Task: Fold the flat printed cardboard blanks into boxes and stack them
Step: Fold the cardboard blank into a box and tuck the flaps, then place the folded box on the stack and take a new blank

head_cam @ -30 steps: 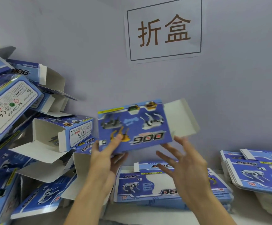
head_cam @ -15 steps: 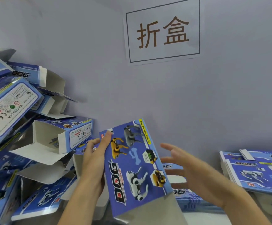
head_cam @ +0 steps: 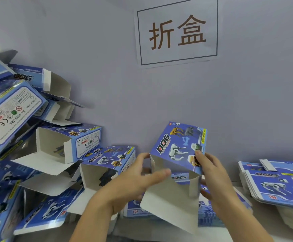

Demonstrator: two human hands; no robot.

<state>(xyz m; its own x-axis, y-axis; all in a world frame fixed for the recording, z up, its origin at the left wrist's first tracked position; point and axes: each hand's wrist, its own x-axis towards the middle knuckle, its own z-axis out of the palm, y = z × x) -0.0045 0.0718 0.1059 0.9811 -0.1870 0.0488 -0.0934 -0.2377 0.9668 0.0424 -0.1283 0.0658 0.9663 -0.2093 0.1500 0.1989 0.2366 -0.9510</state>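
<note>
Both hands grip one blue printed cardboard box (head_cam: 179, 145), half-erected, below the white paper wall sign (head_cam: 177, 32): left hand (head_cam: 135, 182) fingers inside its open end, apparently; right hand (head_cam: 210, 173) pinching its side.

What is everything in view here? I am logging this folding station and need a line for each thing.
held box: one, blue print, grey inside, opened up, end flaps open, centre.
folded boxes: a heap, count unclear, blue and white, left, ends open.
flat blanks: one stack, blue, right on the table.
more flat blanks: one stack, blue, under the hands.
paper sign: one, white with brown characters, on the wall.
wall: grey, behind.
left hand: grips the box's left side.
right hand: grips its right side, thumb on the print.
</note>
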